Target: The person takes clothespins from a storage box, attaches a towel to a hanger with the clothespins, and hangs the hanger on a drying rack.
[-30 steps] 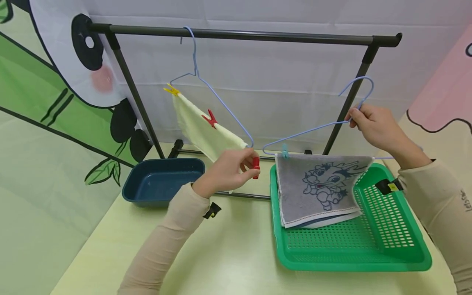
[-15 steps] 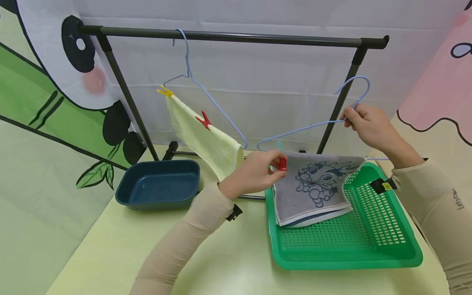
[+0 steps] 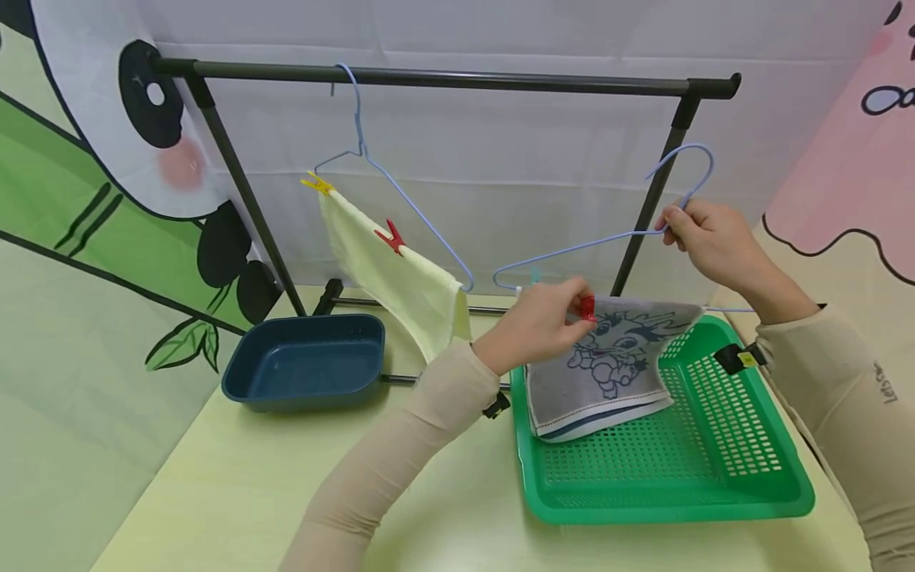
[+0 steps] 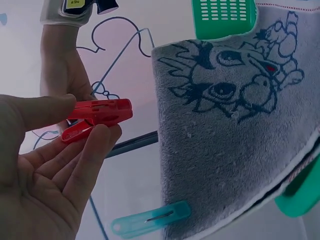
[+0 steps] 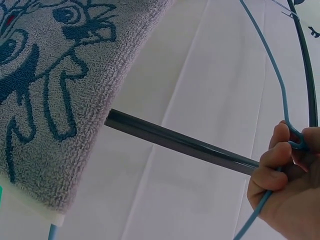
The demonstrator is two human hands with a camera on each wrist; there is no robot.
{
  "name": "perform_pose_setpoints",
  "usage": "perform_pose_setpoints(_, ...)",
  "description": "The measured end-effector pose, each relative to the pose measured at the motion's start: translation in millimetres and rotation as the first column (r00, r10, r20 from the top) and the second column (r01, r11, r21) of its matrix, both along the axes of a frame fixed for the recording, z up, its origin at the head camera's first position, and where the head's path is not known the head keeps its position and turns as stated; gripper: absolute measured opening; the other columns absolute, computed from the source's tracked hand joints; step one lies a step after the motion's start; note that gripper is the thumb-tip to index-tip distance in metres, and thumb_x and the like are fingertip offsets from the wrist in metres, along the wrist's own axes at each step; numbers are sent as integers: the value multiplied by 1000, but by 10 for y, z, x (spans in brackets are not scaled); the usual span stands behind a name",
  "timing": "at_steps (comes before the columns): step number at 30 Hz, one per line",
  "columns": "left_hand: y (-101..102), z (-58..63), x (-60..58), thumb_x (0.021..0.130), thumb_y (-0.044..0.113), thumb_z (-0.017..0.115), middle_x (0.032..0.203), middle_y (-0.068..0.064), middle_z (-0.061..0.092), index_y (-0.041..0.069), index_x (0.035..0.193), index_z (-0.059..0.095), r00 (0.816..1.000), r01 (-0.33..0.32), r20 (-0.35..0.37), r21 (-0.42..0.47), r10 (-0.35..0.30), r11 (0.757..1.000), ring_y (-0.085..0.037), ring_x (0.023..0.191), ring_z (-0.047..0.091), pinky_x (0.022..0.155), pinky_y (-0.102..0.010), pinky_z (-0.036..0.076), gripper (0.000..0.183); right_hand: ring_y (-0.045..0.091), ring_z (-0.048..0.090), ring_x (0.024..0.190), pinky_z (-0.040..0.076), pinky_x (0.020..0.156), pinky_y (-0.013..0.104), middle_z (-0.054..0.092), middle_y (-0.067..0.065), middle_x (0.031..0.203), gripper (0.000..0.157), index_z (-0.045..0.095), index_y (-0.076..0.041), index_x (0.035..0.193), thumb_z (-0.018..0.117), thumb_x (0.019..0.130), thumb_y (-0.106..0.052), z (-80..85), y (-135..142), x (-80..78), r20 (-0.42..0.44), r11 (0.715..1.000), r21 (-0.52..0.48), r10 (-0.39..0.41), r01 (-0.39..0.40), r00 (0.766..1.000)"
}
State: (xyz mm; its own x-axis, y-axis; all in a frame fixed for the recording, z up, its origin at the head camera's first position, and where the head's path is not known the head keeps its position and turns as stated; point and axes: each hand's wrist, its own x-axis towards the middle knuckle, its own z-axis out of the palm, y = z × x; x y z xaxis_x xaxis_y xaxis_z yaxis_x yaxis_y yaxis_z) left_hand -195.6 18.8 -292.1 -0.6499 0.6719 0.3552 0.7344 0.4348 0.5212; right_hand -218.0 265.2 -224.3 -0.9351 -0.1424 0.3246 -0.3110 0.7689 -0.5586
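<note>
Between thumb and fingertips my left hand (image 3: 539, 322) pinches a red clothespin (image 4: 100, 116), in front of the upper part of a grey towel (image 3: 572, 397) with a blue dragon drawing. The towel hangs from the bottom bar of a blue wire hanger (image 3: 579, 248). My right hand (image 3: 715, 242) grips that hanger just below its hook, near the rack's right post. A teal clothespin (image 4: 150, 220) is clipped at one upper corner of the towel. In the left wrist view, the red clothespin is apart from the towel.
A black rack (image 3: 457, 77) bears another blue hanger (image 3: 411, 195). From it hangs a pale yellow cloth (image 3: 386, 278) with a yellow clothespin (image 3: 317, 183) and a red clothespin. A green basket (image 3: 665, 508) stands under the towel; a dark blue tub (image 3: 303, 397) stands at left.
My left hand has moved right with the red clothespin, from beside the yellow cloth to in front of the grey towel. The right hand still holds the hanger in nearly the same place.
</note>
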Motion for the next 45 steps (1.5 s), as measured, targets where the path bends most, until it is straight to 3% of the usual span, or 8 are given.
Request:
perform_pose_setpoints(8,104,-30,-87,91,18,64,96,0,68,10,102,55,997,-45,60,29,44,999,-5,89,63,69,-12,45,15,21,45,73,33,61,29,57,11,83,46,63,1,98,36,102,-36,2,-18,-12,6,1000,12,5,-5,1000)
perform_pose_setpoints(18,288,-52,-183,91,20,65,95,3,69,12,99,57,996,-44,85,92,37,995,-1,86,62,71,-12,45,14,21,44,72,32,60,30,56,10,81,45,63,0,97,36,102,-36,-7,-20,-23,-4,1000,20,2,-2,1000)
perform_pose_setpoints(29,445,-65,-285,90,19,66,92,7,69,14,96,60,988,-71,145,65,61,995,2,83,60,70,-12,45,10,20,45,73,32,60,30,57,11,82,46,63,1,96,38,102,-36,-24,-55,-57,-9,1000,18,19,-19,1000)
perform_pose_setpoints(45,554,-77,-333,91,16,65,85,8,70,14,86,59,990,-37,140,90,24,995,3,77,61,64,-14,44,8,22,44,73,31,59,31,56,12,82,46,63,2,97,36,102,-36,-28,-89,-68,-3,999,25,21,-21,1000)
